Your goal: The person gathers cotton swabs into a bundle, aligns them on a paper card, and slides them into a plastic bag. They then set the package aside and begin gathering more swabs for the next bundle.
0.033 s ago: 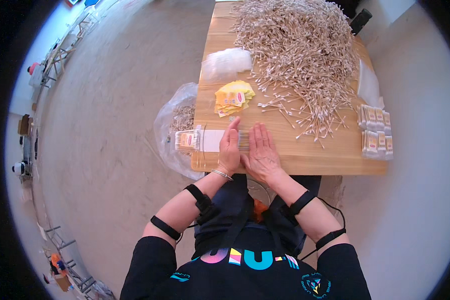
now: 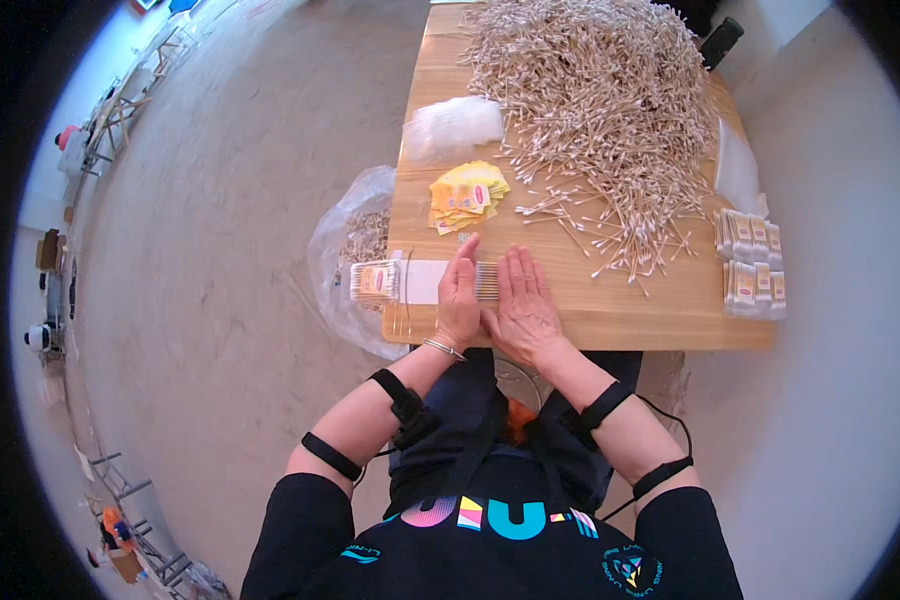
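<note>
A short row of cotton swabs [image 2: 487, 281] lies side by side near the table's front edge, between my two hands. My left hand [image 2: 459, 300] stands on its edge along the left of the row, fingers stretched out and together. Flat on the table at the right, my right hand [image 2: 526, 308] has its fingers straight, against or partly over the swabs; I cannot tell which. A white strip [image 2: 423, 281] lies left of my left hand. Beyond it, at the table's left edge, sits a filled swab pack [image 2: 374, 281] with an orange-and-white label.
A large heap of loose swabs [image 2: 600, 110] covers the far table [image 2: 630, 325]. Yellow cards [image 2: 467, 195] and clear bags [image 2: 455, 124] lie on the left. Stacked filled packs [image 2: 750, 262] stand at the right edge. A plastic bag of swabs [image 2: 332, 250] is beside the table's left edge.
</note>
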### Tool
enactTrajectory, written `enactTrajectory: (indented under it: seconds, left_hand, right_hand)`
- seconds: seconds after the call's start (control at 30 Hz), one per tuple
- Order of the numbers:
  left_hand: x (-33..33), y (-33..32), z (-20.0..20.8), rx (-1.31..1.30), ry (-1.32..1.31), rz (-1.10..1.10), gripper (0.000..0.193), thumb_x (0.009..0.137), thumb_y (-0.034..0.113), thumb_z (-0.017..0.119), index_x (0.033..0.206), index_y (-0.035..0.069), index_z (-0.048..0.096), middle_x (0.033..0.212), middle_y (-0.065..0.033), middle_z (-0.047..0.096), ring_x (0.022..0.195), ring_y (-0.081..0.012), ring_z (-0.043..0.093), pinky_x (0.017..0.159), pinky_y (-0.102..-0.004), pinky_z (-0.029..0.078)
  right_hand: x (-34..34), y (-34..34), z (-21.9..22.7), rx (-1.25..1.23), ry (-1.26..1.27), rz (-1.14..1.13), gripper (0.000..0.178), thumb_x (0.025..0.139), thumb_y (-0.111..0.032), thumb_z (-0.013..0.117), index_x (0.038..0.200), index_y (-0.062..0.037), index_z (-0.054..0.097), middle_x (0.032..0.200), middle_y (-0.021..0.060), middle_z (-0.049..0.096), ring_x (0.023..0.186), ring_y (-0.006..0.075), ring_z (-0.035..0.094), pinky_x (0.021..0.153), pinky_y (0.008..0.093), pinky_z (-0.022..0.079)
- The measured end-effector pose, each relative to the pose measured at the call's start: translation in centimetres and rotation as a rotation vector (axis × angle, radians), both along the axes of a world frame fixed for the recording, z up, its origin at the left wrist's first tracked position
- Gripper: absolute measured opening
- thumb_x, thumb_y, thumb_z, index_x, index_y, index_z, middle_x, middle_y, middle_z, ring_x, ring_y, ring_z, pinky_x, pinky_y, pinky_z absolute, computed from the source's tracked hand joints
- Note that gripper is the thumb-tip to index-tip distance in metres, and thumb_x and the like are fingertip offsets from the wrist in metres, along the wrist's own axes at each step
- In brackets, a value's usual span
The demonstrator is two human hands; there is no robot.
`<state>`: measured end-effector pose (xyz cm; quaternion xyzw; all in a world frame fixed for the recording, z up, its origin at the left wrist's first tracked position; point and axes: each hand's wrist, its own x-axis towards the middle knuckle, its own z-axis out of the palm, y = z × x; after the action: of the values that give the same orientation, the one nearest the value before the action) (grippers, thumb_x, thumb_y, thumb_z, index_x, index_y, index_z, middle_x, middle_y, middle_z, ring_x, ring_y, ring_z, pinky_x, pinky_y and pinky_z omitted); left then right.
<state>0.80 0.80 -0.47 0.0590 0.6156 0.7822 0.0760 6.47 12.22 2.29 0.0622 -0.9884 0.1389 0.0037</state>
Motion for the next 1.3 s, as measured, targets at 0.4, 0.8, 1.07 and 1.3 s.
enactTrajectory:
  seconds: [0.4, 0.8, 1.07, 1.3]
  left_hand:
    - [-0.4, -1.1, 0.5, -0.015, 0.002, -0.042, 0.044, 0.101, 0.027, 0.037, 0.132, -0.003, 0.044, 0.137, -0.0148, 0.044, 0.127, -0.0208, 0.039, 0.106, -0.0321, 0.03]
    - [4.1, -5.5, 5.0, -1.085, 0.66, -0.399, 0.055, 0.085, 0.034, 0.06, 0.133, 0.012, 0.047, 0.096, -0.0087, 0.047, 0.093, -0.0245, 0.044, 0.087, -0.0388, 0.031]
    - [4.2, -5.2, 4.8, -1.144, 0.67, -0.44, 0.058, 0.086, 0.038, 0.057, 0.135, 0.012, 0.043, 0.095, -0.0081, 0.046, 0.095, -0.0237, 0.044, 0.091, -0.0395, 0.027]
    - [4.3, -4.8, 4.7, -1.172, 0.679, -0.443, 0.057, 0.086, 0.04, 0.056, 0.135, 0.013, 0.043, 0.097, -0.0084, 0.047, 0.096, -0.0252, 0.044, 0.092, -0.0407, 0.027]
  right_hand:
    - [0.1, 0.4, 0.2, -0.025, 0.006, 0.059, 0.088, 0.083, -0.047, 0.055, 0.14, 0.0098, 0.019, 0.148, 0.0265, 0.016, 0.141, 0.0364, 0.01, 0.115, 0.0445, 0.008]
    - [0.0, 0.7, 0.0, 0.025, -0.059, 0.078, 0.107, 0.072, -0.057, 0.062, 0.142, 0.0079, 0.012, 0.15, 0.025, 0.009, 0.142, 0.0351, 0.007, 0.116, 0.0439, 0.007]
    - [0.2, 0.6, -0.4, 0.016, 0.004, 0.08, 0.107, 0.072, -0.057, 0.062, 0.142, 0.0083, 0.013, 0.15, 0.0254, 0.009, 0.141, 0.036, 0.007, 0.115, 0.0444, 0.008]
    - [0.3, 0.9, -0.4, 0.003, 0.009, 0.08, 0.105, 0.072, -0.053, 0.065, 0.141, 0.0094, 0.014, 0.149, 0.0256, 0.012, 0.141, 0.0376, 0.008, 0.115, 0.0454, 0.01]
